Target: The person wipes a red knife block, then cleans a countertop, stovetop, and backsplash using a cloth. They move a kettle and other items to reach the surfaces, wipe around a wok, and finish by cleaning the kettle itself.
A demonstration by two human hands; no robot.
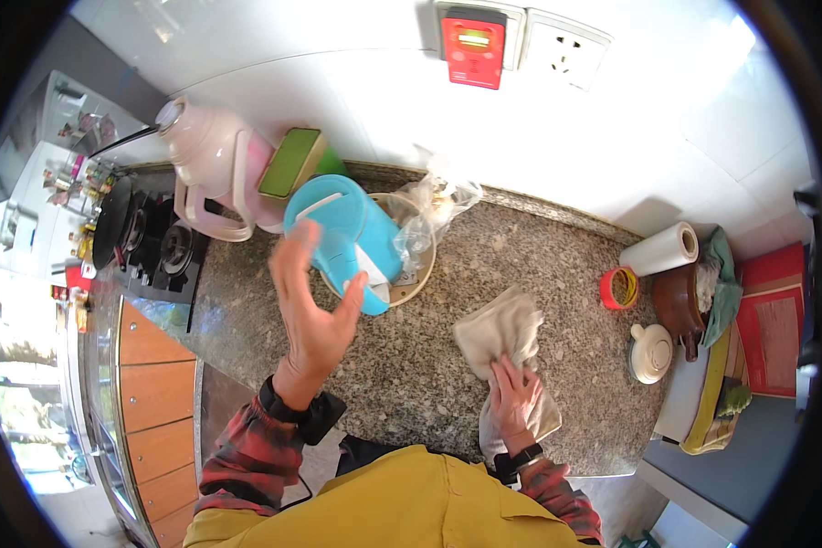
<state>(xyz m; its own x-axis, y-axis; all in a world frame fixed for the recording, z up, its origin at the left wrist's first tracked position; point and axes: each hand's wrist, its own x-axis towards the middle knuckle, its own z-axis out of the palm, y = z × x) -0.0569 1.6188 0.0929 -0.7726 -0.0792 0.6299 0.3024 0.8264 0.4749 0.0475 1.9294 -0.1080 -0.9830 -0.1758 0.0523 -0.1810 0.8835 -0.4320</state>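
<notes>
My left hand is raised with its fingers apart, in front of a blue plastic pitcher; it seems to hold nothing. The pitcher leans in a round, pale-rimmed tray, beside a clear plastic bag. My right hand presses on a crumpled beige cloth lying on the speckled granite countertop. Whether its fingers grip the cloth or only rest on it cannot be told.
At the back left stand a pink thermos jug and a green box, with a gas stove beyond. To the right are a plastic film roll, a tape roll, a brown pot and a cream lid.
</notes>
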